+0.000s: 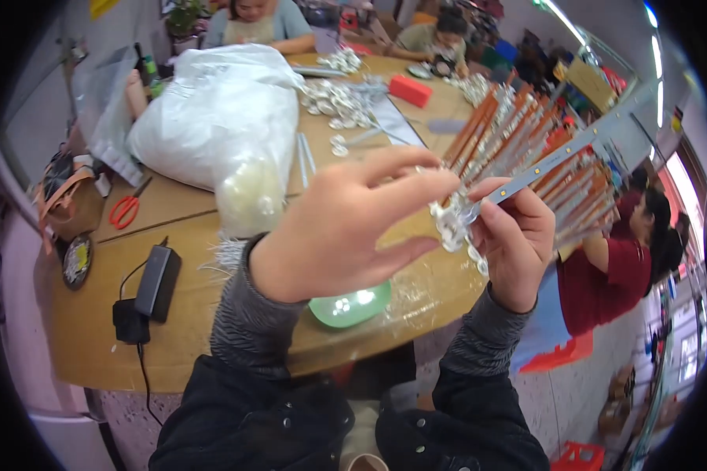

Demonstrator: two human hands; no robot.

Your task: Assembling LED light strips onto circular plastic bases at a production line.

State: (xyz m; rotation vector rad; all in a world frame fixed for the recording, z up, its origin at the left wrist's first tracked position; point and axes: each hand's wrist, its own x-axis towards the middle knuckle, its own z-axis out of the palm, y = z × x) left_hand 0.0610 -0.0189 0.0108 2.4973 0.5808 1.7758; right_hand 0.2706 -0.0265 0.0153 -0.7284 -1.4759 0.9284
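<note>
The right hand (517,250) pinches the near end of a slim LED light strip (554,163) between thumb and forefinger, with the remaining fingers curled in behind. The strip slants up and away to the right of this grip, its row of small yellowish LEDs facing up. Just left of the grip hangs a cluster of small white round pieces (450,224); how it joins the strip is too blurred to tell. The left hand (334,216) is left of the grip, its thumb and forefinger spread wide apart and pointing toward the cluster; whether a fingertip touches it, I cannot tell.

Beyond the grip, a thick bundle of orange-brown and silver strips (479,133) fans out over the wooden table (204,345). Farther off and to the left are a red block (410,91) and a pile of white round pieces (338,102). Well left of the grip sits a bulging white plastic bag (212,118), with orange-handled scissors (124,210) past it and a black power adapter (158,282) closer to the body. Below the grip and to its left is a shiny green bowl (352,304).
</note>
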